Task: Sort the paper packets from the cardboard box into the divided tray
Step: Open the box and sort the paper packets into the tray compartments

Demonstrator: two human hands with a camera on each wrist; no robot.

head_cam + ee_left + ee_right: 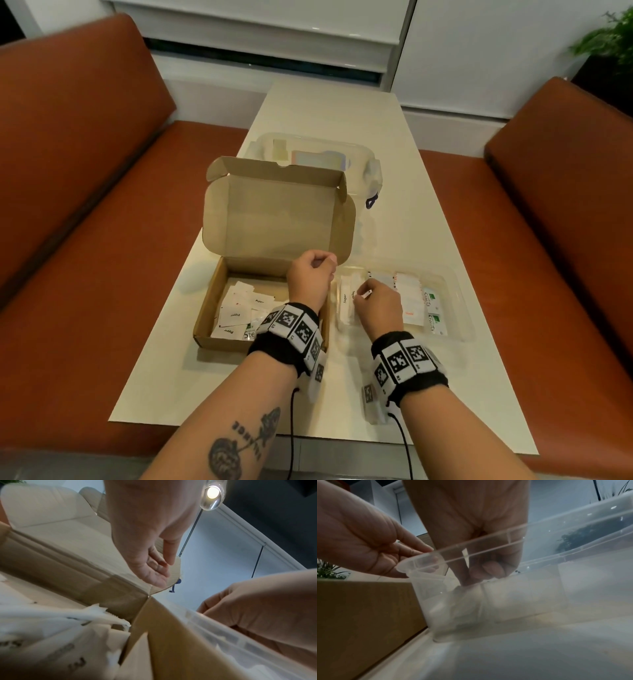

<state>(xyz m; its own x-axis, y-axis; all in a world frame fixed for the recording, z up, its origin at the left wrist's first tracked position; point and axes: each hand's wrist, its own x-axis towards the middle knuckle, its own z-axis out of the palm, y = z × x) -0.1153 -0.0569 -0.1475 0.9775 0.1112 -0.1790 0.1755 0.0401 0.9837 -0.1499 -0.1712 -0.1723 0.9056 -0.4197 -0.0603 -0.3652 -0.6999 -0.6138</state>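
Observation:
An open cardboard box (205, 329) sits on the table with several white paper packets (236, 315) inside, its lid (274, 219) standing up behind. Right of it is the clear divided tray (459, 308), with sugar and green-labelled packets in its compartments. My left hand (325, 262) hovers over the box's back right corner, fingers loosely curled and empty, as the left wrist view (159, 566) confirms. My right hand (363, 294) reaches into the tray's left compartments and pinches a white packet (367, 293). In the right wrist view those fingers (488, 569) show blurred through the tray wall (539, 524).
A clear lidded storage bin (363, 164) stands behind the box's lid. Orange benches (85, 171) (548, 222) flank the narrow cream table (342, 113). A plant (613, 37) is at the far right. Bare tabletop (239, 394) lies between the box and the near edge.

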